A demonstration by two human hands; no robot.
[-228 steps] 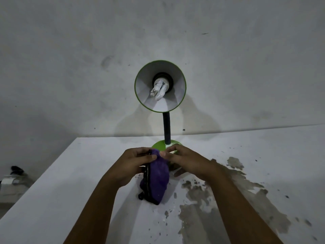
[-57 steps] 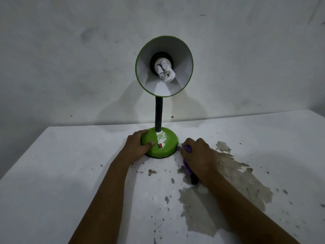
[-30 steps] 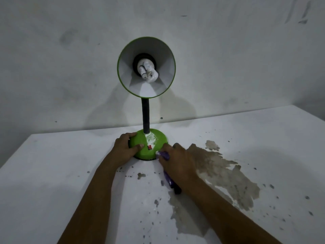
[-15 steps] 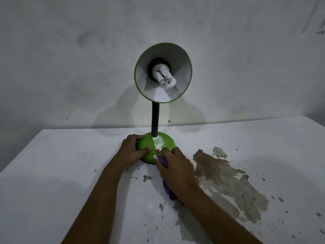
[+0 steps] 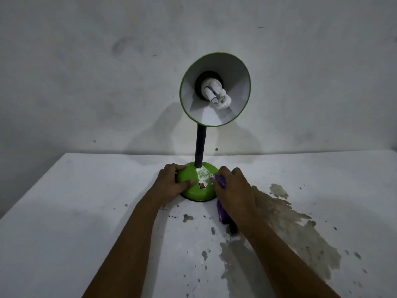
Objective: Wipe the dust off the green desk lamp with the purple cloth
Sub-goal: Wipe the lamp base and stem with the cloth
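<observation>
The green desk lamp stands near the table's far edge, its round green base (image 5: pixel 198 191) carrying a patch of white dust (image 5: pixel 203 175) and a small red switch (image 5: pixel 202 185). A black neck (image 5: pixel 200 147) rises to the green-rimmed shade (image 5: pixel 236 82), which faces me with a white bulb (image 5: pixel 217 94) inside. My left hand (image 5: pixel 171 183) grips the left side of the base. My right hand (image 5: pixel 234 190) holds the purple cloth (image 5: pixel 221 208) bunched up, its tip pressed on the base's right side at the edge of the dust. Most of the cloth is hidden under my hand.
The white table (image 5: pixel 86 211) has a large brown patch of peeled surface (image 5: pixel 296 229) at the right and small dark chips in front of the lamp. A grey wall (image 5: pixel 107 72) stands right behind the table. The left table edge (image 5: pixel 32 186) runs diagonally.
My right hand with the cloth has moved from the base's front edge up onto its right side, next to the dust. My left hand still holds the base.
</observation>
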